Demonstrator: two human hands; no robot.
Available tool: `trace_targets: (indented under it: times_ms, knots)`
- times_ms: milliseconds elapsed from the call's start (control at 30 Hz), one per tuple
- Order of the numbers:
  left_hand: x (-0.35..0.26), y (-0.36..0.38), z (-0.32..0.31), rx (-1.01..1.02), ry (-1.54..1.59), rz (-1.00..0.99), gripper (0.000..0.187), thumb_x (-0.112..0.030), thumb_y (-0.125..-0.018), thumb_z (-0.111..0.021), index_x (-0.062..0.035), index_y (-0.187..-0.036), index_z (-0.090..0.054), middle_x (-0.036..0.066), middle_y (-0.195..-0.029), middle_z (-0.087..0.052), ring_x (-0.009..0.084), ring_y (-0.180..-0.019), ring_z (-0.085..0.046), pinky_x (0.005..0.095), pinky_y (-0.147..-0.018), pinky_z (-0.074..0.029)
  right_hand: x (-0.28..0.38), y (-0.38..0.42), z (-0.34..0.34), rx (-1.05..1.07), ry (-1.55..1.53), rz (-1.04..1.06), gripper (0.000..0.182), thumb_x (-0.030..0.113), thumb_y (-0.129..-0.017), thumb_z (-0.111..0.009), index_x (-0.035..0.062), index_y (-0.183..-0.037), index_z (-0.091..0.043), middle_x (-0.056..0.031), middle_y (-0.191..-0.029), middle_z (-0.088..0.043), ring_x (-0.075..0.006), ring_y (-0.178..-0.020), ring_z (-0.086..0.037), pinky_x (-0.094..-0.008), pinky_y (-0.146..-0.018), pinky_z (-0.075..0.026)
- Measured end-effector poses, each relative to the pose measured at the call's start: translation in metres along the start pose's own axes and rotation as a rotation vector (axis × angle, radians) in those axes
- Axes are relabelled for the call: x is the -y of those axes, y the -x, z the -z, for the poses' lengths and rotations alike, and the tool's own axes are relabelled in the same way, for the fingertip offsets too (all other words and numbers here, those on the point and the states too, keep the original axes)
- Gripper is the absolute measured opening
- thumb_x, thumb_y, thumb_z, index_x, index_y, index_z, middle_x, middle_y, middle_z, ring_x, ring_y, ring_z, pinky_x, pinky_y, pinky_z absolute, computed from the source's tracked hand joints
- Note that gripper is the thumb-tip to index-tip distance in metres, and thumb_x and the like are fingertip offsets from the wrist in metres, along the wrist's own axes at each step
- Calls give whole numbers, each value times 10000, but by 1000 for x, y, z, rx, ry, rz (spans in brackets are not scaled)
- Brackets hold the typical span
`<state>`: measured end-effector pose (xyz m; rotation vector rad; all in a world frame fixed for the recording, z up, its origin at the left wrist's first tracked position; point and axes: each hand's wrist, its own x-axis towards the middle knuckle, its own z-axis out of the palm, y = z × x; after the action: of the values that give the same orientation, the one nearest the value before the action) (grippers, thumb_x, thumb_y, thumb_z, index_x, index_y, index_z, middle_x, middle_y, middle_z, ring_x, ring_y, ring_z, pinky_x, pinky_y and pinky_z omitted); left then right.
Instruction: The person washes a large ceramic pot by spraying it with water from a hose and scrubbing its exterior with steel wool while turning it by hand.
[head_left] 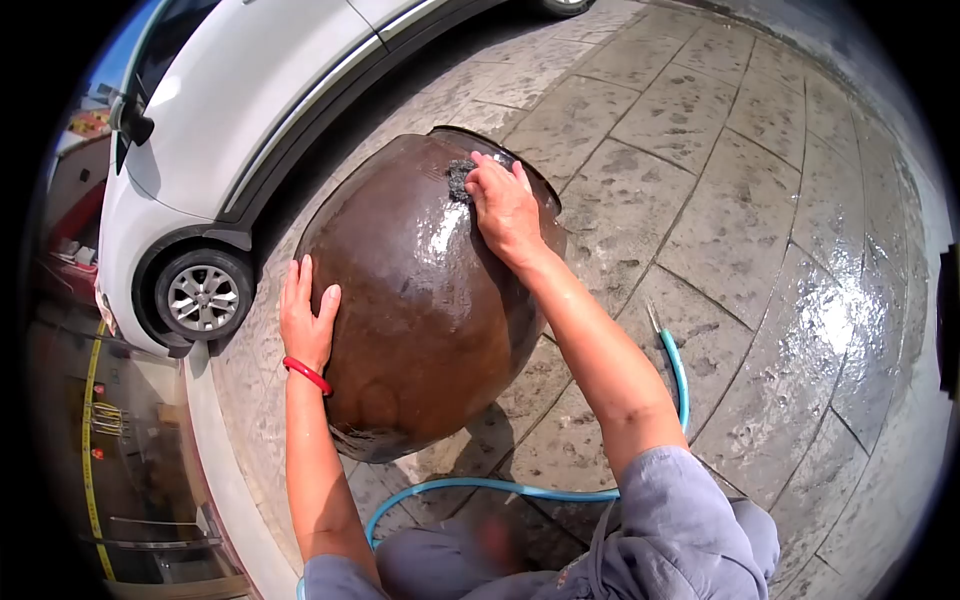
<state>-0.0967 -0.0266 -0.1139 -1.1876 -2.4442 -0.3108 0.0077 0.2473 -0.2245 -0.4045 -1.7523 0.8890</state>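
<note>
A large brown glazed pot (420, 310) lies on its side on the wet paving, its rim toward the upper right. My right hand (503, 208) presses a dark grey scouring pad (460, 181) against the upper part of the pot, close to the rim. The fingers are bent over the pad's edge. Flat against the pot's left side rests my left hand (308, 318), fingers stretched out and nothing in them. A red bracelet (307, 375) circles that wrist. The pot's surface is wet and shiny, and its opening faces away from me.
A blue hose (540, 491) curves over the ground below the pot and ends at the right. A white car (250, 90) stands close at the upper left, its wheel (203, 295) near the pot. Wet stone paving (720, 220) stretches to the right.
</note>
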Motion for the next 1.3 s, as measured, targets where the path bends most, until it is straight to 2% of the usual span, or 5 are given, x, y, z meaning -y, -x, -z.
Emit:
trace_targets:
  times_ms: [400, 567, 867, 1100, 1300]
  knots:
    - [-10, -9, -4, 8, 10, 14, 593, -369, -864, -588, -68, -1356, -450, 235, -1399, -391, 369, -1293, -374, 408, -1063, -292, 41, 40, 14, 186, -128, 292, 96, 157, -876, -547, 62, -886, -553, -102, -1161, -617, -283, -1148, -543, -525, -1003, -357]
    - [-6, -4, -2, 2, 29, 14, 577, -353, -872, -584, -77, -1360, -447, 225, -1406, -389, 359, -1294, -380, 402, -1065, -292, -52, 56, 43, 39, -116, -568, 70, 155, -908, -532, 85, -904, -533, -97, -1198, -596, -285, -1190, -515, -487, -1024, -336]
    - [-3, -6, -1, 23, 44, -6, 528, -291, -896, -563, -54, -1354, -448, 202, -1410, -397, 343, -1305, -373, 385, -1070, -285, -66, 108, 38, -108, -366, -621, 75, 137, -924, -507, 65, -928, -526, -182, -1323, -498, -332, -1278, -417, -480, -1067, -283]
    - [2, -5, -3, 33, 104, -1, 518, -300, -907, -549, -63, -1357, -451, 187, -1414, -399, 319, -1314, -370, 369, -1071, -285, 3, 90, 32, 5, -154, -7, 88, 151, -889, -567, 80, -920, -524, -134, -1330, -504, -305, -1280, -424, -521, -1060, -277]
    - [-4, -7, -3, 39, 79, 19, 514, -318, -916, -530, -65, -1357, -452, 179, -1418, -398, 305, -1322, -364, 364, -1075, -278, -93, 142, 16, -243, -216, -789, 157, 201, -968, -456, 52, -1004, -490, -182, -992, -607, -366, -895, -584, -434, -777, -457]
